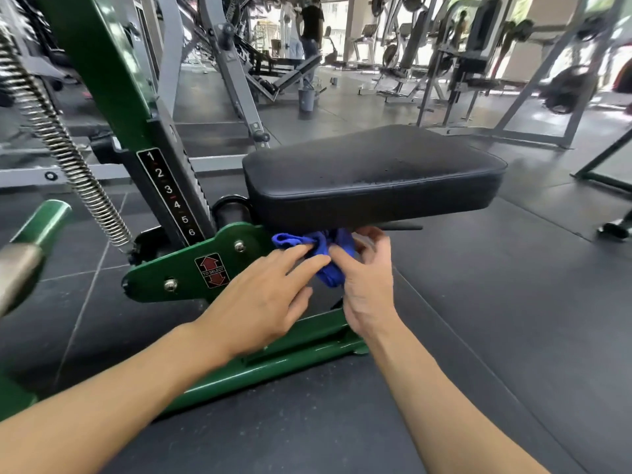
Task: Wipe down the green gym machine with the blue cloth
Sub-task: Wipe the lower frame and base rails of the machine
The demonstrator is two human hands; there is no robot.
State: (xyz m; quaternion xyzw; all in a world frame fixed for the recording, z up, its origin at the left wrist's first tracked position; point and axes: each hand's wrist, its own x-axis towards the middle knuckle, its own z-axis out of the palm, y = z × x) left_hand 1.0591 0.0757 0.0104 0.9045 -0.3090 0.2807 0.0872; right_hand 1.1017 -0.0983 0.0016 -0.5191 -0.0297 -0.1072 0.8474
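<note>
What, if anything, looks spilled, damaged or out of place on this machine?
Only small droplets speckle the top of the black seat pad, likely cleaning spray rather than a spill. The blue cloth is bunched between the left hand and right hand under the pad's front edge. The green frame shows no visible damage.

Blue cloth [325, 246]: crumpled, hung bunched under near edge of black seat pad [376, 172]. Green gym machine [181, 268]: glossy painted frame; bracket stood left of cloth.
</note>
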